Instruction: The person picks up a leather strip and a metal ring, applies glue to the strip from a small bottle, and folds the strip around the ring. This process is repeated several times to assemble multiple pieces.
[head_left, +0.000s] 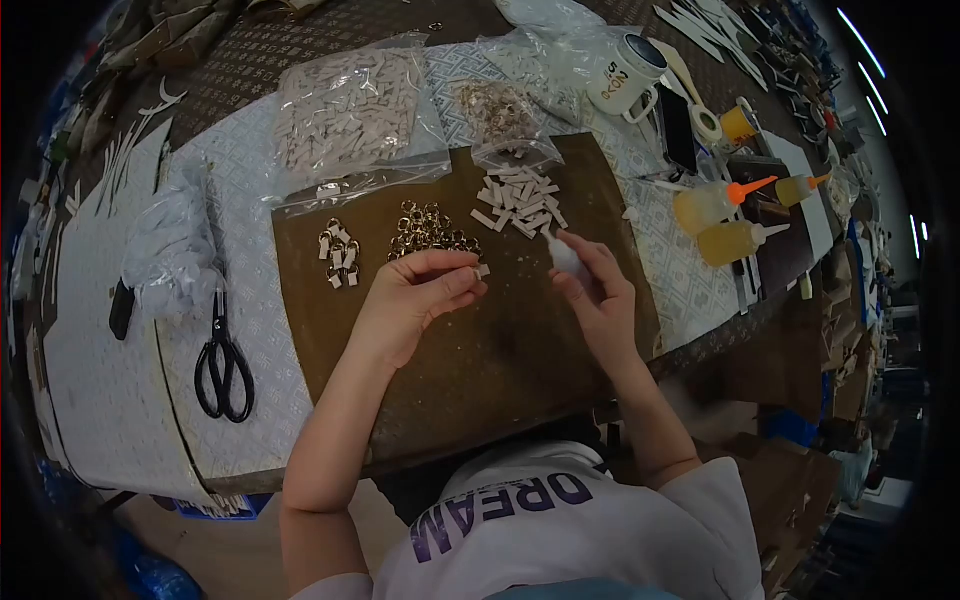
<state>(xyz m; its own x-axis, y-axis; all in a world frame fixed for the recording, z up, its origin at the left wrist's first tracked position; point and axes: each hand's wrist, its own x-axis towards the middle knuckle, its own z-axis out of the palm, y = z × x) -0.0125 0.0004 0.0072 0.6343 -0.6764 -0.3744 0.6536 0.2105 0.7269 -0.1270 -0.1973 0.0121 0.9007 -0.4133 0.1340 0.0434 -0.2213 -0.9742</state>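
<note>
My left hand [418,295] is closed in a pinch on a small pale strip [485,271], whose end sticks out past the fingertips. My right hand [603,300] is wrapped round a small white squeeze bottle [566,259], its narrow tip pointing up and away from me. Just beyond the left fingers sits a pile of gold-coloured metal rings [428,229]. A heap of loose pale strips [517,200] lies past the bottle tip. To the left is a small group of rings with pale strips looped on them [339,254].
A brown mat [480,370] lies under both hands. Behind it are bags of strips [350,112] and metal pieces [497,110]. Black scissors [224,372] lie left. A mug [627,78], a phone [677,132] and yellow-liquid bottles [708,207] stand or lie right.
</note>
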